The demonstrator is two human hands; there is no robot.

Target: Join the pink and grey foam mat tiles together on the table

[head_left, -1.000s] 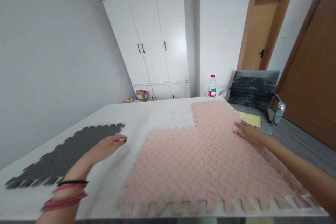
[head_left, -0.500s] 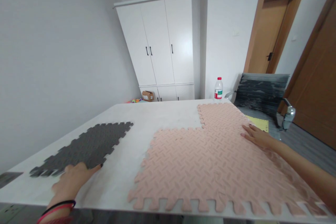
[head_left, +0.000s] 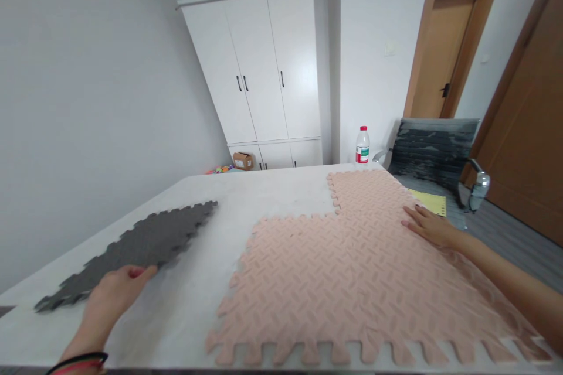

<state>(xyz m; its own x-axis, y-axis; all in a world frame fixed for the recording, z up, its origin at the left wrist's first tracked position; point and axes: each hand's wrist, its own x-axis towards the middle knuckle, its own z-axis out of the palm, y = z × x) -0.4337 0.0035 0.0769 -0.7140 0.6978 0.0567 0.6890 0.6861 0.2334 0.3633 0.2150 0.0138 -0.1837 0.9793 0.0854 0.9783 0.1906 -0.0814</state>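
Joined pink foam puzzle mats (head_left: 343,269) cover the right half of the white table (head_left: 264,193). A single grey foam puzzle mat (head_left: 145,243) lies on the left side. My left hand (head_left: 114,293) has taken hold of the near edge of the grey mat, thumb on top, and the edge is slightly raised. My right hand (head_left: 428,225) lies flat with fingers stretched out on the right edge of the pink mats.
A plastic bottle (head_left: 362,145) with a red cap stands at the table's far edge. A grey office chair (head_left: 433,149) with a yellow mat piece (head_left: 428,202) on its seat stands right of the table. A white wardrobe (head_left: 259,70) and wooden doors are behind.
My left hand moved from the bare table beside the pink mats over to the grey mat and gripped its near edge. My right hand stayed flat on the pink mats.
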